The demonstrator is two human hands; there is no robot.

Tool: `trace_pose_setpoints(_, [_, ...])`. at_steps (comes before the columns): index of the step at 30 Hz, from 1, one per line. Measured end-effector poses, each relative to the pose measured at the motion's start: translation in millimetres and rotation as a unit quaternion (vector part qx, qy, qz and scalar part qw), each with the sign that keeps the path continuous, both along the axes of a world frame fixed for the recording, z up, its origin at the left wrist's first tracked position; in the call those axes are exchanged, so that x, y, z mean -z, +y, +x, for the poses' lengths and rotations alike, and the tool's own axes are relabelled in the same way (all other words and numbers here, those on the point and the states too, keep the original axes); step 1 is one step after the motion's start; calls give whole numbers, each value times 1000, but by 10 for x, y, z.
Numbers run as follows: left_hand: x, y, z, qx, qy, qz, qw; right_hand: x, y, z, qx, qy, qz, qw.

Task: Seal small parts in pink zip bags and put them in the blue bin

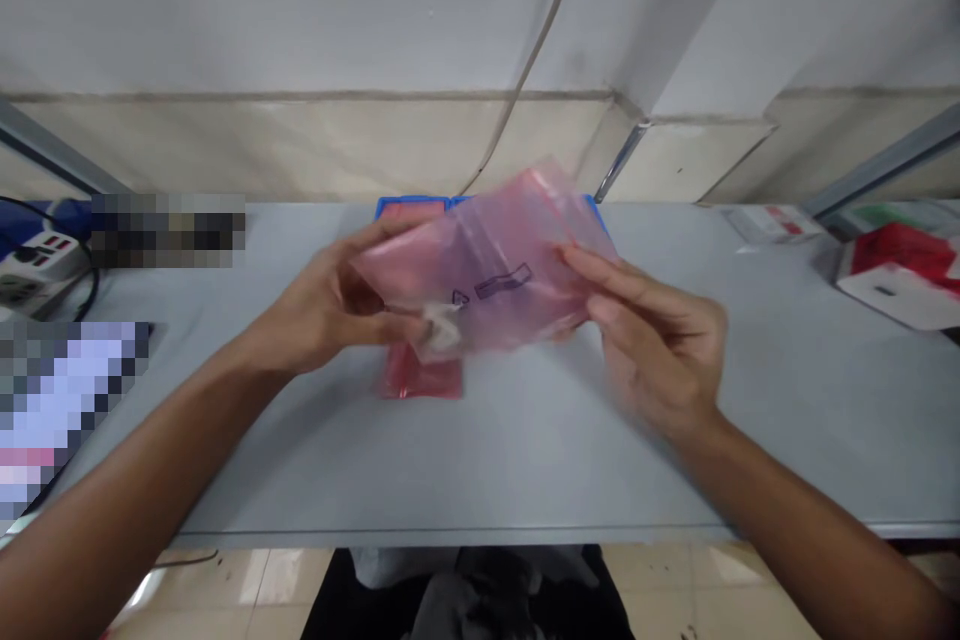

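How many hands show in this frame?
2: the left hand and the right hand, both holding the pink plastic bag above the table. No other hands show.

Soft, even indoor light leaves only faint shadows on the grey surface (pixel 525 460); the right hand (pixel 652 340) and pink plastic bag (pixel 480 260) blur with motion, and wide-angle distortion bends the edges

Left hand (pixel 322 305) and right hand (pixel 652 340) raised mid-frame, facing each other, near but not touching. Left fingers (pixel 375 323) point inward, gripping; right fingers (pixel 600 285) extended, slightly bent, a bit blurred. Bare left forearm (pixel 142 430) and right forearm (pixel 810 530) enter from the bottom corners.
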State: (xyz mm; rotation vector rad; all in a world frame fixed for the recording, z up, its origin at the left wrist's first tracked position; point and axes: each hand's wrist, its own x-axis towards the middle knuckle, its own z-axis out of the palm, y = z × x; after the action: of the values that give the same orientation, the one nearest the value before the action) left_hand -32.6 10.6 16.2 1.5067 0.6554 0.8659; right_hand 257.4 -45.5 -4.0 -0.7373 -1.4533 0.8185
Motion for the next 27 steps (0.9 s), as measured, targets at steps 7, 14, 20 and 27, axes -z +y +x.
trace_pose_setpoints(7, [-40, -27, 29, -83, -58, 2, 995, -36, 56, 0, 91, -9, -10, 996])
trace_pose_setpoints(14, [0, -85, 34, -120, 4, 25, 992, -75, 85, 69, 115, 9, -97, 989])
trace_pose_setpoints(20, [18, -68, -7, -207, 130, 391, 888, -104, 101, 108, 119, -98, 4, 988])
trace_pose_setpoints(27, [25, -78, -63, -231, 148, 692, 668, -51, 80, 125, 149, -192, 236, 941])
